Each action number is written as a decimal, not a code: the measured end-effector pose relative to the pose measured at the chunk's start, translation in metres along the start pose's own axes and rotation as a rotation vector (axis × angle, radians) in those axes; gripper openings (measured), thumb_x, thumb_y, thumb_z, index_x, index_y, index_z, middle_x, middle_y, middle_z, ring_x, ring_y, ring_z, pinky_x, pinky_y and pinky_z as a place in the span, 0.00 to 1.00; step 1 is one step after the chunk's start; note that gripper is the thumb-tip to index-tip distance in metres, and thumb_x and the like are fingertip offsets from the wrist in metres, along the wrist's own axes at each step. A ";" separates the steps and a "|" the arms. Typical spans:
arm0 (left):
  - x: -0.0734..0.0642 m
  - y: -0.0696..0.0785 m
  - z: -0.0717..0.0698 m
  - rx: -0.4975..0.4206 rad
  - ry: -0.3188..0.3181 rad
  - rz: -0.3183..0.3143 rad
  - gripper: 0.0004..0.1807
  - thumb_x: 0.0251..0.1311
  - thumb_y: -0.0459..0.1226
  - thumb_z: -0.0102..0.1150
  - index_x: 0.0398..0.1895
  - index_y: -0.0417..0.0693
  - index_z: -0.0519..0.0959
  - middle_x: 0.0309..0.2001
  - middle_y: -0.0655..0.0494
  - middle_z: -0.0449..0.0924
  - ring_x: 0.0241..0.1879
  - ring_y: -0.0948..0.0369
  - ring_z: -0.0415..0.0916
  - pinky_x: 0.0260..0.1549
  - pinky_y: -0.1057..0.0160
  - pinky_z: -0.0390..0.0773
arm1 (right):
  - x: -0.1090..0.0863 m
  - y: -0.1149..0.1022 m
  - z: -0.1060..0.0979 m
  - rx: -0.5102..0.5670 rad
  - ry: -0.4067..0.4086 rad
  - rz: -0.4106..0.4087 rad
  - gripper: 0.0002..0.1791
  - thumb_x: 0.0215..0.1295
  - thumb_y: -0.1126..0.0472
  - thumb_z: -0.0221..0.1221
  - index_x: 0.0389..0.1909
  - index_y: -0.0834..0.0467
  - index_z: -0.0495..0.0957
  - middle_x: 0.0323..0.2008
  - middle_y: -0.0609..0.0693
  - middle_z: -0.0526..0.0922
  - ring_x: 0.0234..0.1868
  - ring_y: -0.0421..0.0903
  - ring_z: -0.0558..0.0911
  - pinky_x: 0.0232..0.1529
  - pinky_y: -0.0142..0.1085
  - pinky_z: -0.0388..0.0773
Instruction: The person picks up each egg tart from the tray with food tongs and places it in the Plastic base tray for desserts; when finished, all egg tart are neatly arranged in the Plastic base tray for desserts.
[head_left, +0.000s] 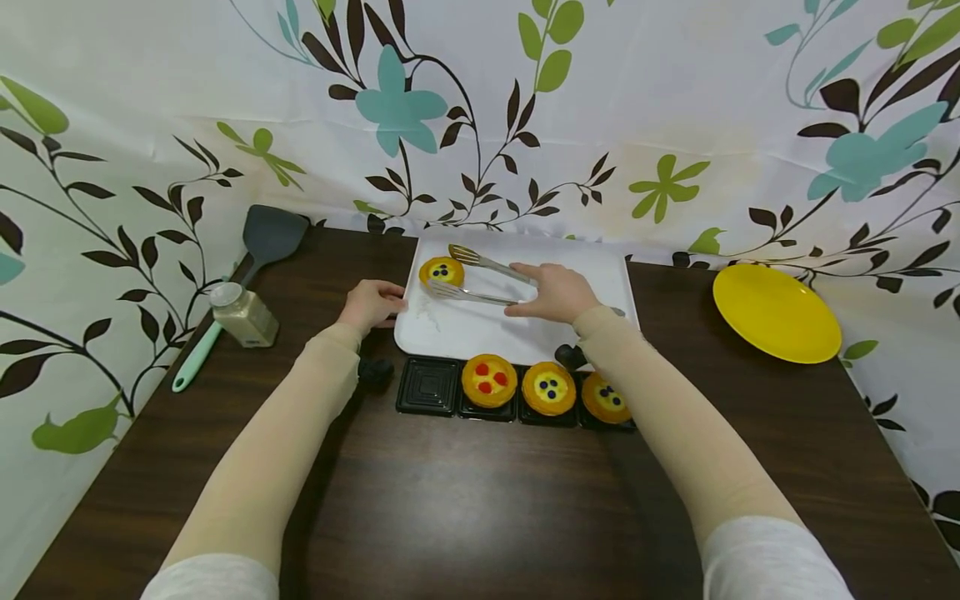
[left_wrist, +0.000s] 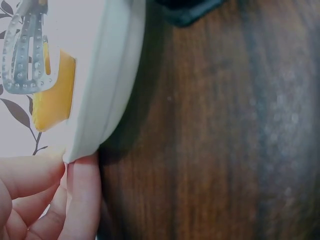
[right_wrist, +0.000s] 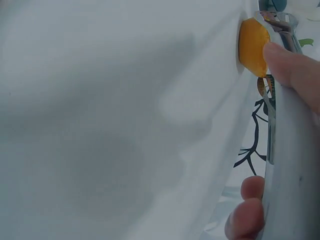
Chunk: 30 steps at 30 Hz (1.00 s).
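My left hand [head_left: 370, 305] pinches the left rim of a white tray [head_left: 480, 335], thumb above and a finger below in the left wrist view. My right hand [head_left: 558, 293] grips metal tongs [head_left: 480, 297] over the tray. The tongs' slotted ends stand apart on either side of an egg tart [head_left: 442, 273] with dark berries, at the tray's left end. Whether they touch it, I cannot tell. In front of the tray lies a black plastic container [head_left: 427, 386]. Its leftmost compartment is bare; the others hold a red-topped tart [head_left: 489, 381] and two dark-berry tarts [head_left: 548, 388], the last partly behind my right forearm.
At the left lie a grey spatula [head_left: 273, 236] with a mint handle and a jar [head_left: 244, 315] of pale contents. A yellow plate [head_left: 777, 312] is at the right. Black round-ended objects [head_left: 375, 372] show near the container. A patterned cloth [head_left: 480, 117] hangs behind the dark wooden table [head_left: 450, 500].
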<state>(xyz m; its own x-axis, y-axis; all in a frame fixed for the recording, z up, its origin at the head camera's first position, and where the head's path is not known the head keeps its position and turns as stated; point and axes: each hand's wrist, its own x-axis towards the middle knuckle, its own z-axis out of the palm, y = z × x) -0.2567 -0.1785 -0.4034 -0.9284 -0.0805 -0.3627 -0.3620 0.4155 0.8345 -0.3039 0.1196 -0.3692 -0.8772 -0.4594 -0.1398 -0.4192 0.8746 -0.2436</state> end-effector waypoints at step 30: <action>0.001 0.000 0.000 -0.006 0.002 -0.019 0.22 0.65 0.31 0.55 0.62 0.37 0.70 0.53 0.38 0.74 0.49 0.51 0.75 0.49 0.56 0.80 | -0.059 0.002 -0.001 0.051 0.076 -0.123 0.43 0.52 0.39 0.66 0.69 0.47 0.65 0.27 0.50 0.75 0.27 0.46 0.71 0.26 0.36 0.70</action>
<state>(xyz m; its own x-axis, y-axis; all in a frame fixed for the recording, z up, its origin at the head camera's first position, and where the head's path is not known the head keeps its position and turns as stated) -0.2578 -0.1785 -0.4033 -0.9215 -0.0901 -0.3777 -0.3801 0.4088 0.8297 -0.2536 0.1482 -0.3607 -0.8358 -0.5481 -0.0336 -0.5140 0.8024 -0.3032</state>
